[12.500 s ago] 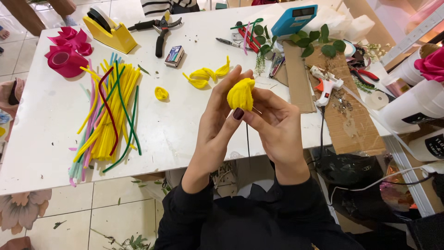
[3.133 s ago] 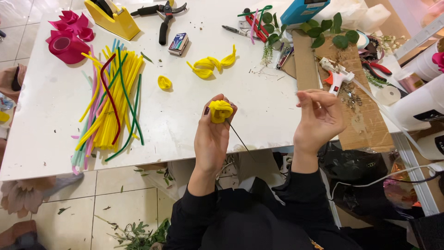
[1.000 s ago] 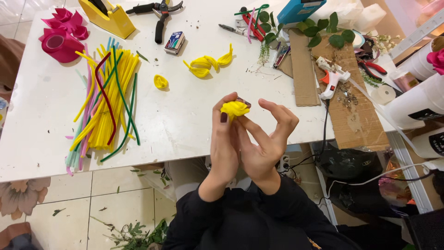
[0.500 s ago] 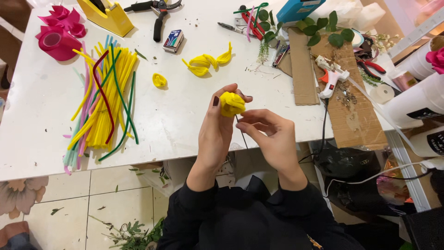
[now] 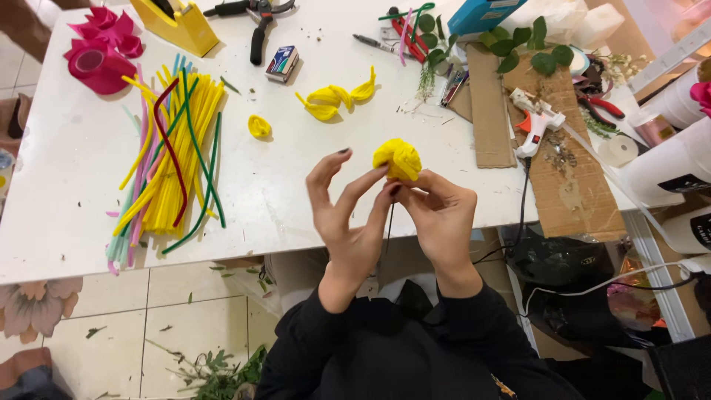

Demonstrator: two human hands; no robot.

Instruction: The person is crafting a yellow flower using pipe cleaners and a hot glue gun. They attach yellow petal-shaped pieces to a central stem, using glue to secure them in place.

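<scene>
A yellow pipe-cleaner flower (image 5: 398, 158) on a thin dark stem is held up above the near edge of the white table (image 5: 67, 185). My right hand (image 5: 441, 216) pinches it just under the bloom. My left hand (image 5: 346, 215) is beside it, fingers spread, with fingertips touching the base of the flower. Behind the hands lie curled yellow petal pieces (image 5: 335, 98) and a small yellow coil (image 5: 259, 127).
A pile of yellow, green, red and pastel pipe cleaners (image 5: 172, 159) lies at the left. Pink flowers (image 5: 102, 46), a yellow tape dispenser (image 5: 178, 21), pliers (image 5: 255, 22), a glue gun (image 5: 535, 122) on cardboard (image 5: 570, 189), and green leaves (image 5: 522, 46) crowd the back and right.
My left hand has opened its fingers and slid slightly down from around the flower. My right hand has come up under the bloom and now pinches it.
</scene>
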